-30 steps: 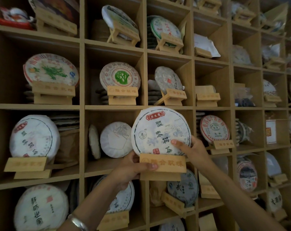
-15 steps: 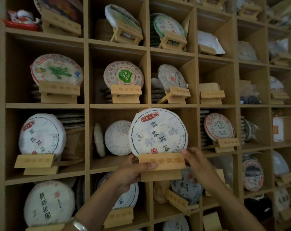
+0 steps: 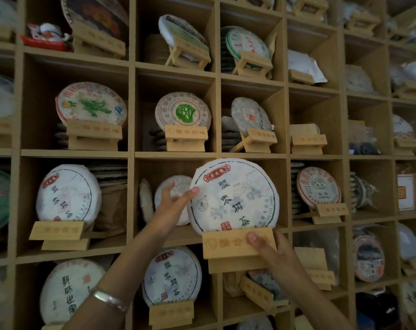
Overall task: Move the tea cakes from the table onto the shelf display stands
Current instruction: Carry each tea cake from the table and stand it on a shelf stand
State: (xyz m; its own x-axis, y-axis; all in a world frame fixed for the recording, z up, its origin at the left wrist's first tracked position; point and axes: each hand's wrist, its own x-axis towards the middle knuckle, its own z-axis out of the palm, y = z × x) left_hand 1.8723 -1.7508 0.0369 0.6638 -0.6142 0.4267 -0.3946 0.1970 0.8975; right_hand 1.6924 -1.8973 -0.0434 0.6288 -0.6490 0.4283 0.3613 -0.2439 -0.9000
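centre frame: placing step; left hand (image 3: 172, 206) fingers flat steadying tea cake (image 3: 233, 195), right hand (image 3: 271, 248) gripping stand (image 3: 238, 244); next, likely seat stand in shelf (image 3: 178, 236).

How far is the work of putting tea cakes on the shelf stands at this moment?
Done: many cubbies already show a cake on a stand, such as the green-leaf cake. In hand: the left hand steadies the white tea cake on its wooden stand, which the right hand holds. Left: one empty stand waits; the table is out of view.
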